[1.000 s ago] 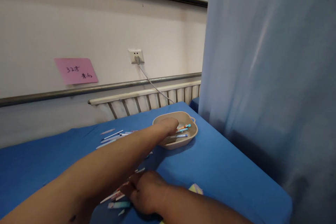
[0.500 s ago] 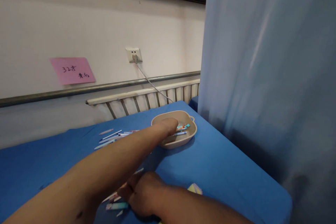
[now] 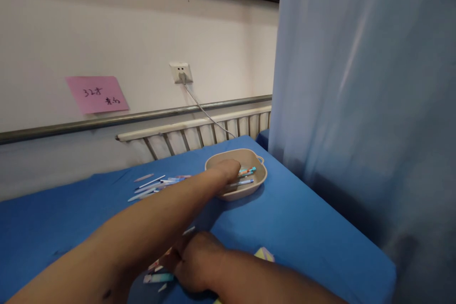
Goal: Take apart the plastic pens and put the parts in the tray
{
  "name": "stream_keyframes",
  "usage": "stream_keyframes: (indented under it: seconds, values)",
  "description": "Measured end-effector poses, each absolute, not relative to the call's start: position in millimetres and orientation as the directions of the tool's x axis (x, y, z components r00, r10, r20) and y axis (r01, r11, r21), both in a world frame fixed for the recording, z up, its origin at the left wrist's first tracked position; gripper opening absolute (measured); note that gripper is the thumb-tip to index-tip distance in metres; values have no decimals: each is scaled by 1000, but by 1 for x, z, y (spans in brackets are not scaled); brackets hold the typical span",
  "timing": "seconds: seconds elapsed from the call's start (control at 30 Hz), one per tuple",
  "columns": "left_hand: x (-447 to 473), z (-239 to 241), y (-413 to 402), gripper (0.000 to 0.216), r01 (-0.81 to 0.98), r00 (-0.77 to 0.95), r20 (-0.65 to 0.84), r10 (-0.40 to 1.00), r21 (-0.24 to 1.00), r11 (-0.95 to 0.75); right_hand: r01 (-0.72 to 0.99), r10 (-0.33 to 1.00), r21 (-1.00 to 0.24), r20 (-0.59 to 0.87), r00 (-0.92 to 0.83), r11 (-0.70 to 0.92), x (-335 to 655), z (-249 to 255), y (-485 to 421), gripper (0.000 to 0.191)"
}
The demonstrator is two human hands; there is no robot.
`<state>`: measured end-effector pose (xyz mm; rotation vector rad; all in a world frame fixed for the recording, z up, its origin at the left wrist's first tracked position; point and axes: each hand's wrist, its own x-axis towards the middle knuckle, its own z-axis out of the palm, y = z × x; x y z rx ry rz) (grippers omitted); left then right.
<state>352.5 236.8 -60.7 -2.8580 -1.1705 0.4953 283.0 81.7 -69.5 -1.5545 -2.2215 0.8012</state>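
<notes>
My left hand (image 3: pixel 228 172) reaches far across the blue table (image 3: pixel 302 228) into a beige bowl (image 3: pixel 257 185). Its fingers dip inside the bowl and are hidden behind the knuckles, among several coloured pens (image 3: pixel 245 176) lying there. My right hand (image 3: pixel 199 260) rests near the table's front, its fingers curled down on thin packets and strips (image 3: pixel 158 276) beneath it. What it grips is hidden by the hand.
More pens and white strips (image 3: pixel 153 185) lie scattered left of the bowl. A pale blue curtain (image 3: pixel 363 104) hangs close on the right. A radiator (image 3: pixel 199 133), a wall socket with cable (image 3: pixel 181 73) and a pink note (image 3: pixel 96 94) are behind the table.
Both hands stay almost where they were. The view has shifted slightly, and the pens in the bowl have moved a little.
</notes>
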Motion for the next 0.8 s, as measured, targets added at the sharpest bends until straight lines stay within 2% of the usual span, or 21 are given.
stream_keyframes:
  seconds: [0.2, 0.47, 0.63, 0.8]
  values:
    - [353, -61, 234, 30, 669, 668, -291, 685, -168, -724, 770, 923, -561, -29, -385, 304, 282, -73, 83, 35]
    - [349, -63, 235, 29, 673, 685, -247, 685, -145, -725, 782, 925, -548, -40, -379, 297, 283, -73, 83, 42]
    - [341, -53, 231, 27, 668, 723, -167, 670, -74, -740, 734, 936, -619, 6, -352, 280, 286, -78, 79, 39]
    - [297, -32, 214, 18, 674, 733, 46, 679, 88, -733, 667, 936, -679, 88, -340, 307, 286, -96, 81, 35]
